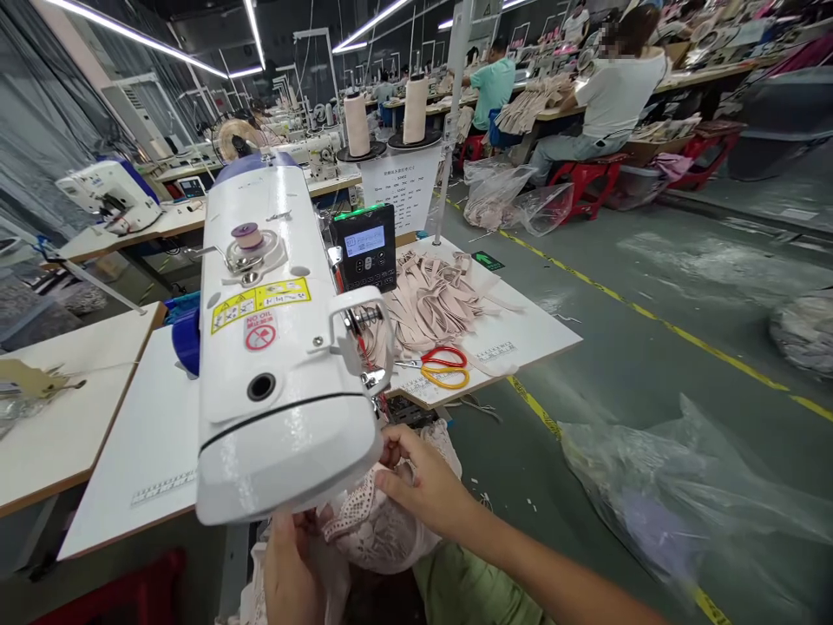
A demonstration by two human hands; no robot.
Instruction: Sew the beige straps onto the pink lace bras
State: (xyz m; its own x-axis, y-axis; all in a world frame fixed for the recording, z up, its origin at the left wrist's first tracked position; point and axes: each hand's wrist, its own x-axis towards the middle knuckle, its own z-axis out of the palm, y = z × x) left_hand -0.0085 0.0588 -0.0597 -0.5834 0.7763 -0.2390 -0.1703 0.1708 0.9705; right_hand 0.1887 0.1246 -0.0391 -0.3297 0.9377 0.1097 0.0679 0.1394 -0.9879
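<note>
While we work at the bottom centre of the frame, our right hand (426, 486) has thumb and fingers closed on the upper edge of the lace garment (383, 540), just beside the front end of the sewing machine (279, 260). Our left hand (291, 564) is lower and further left, its thumb and fingers near the garment's left side; the machine partly covers the fingertips, so we cannot tell whether they grip. The garment lies bunched below the machine's nose, between our hands, with its dotted trim (355, 508) along the top. To handle it well, we would judge it best to square the trim's edge with light, even tension, smooth any fold out from underneath, and guide rather than pull, since lace probably stretches easily. The needle is hidden from this angle, so our fingertips should stay well to the sides. The scissors (446, 371) and pile of straps (429, 299), right of centre on the white table (534, 325), lie apart from the garment.
</note>
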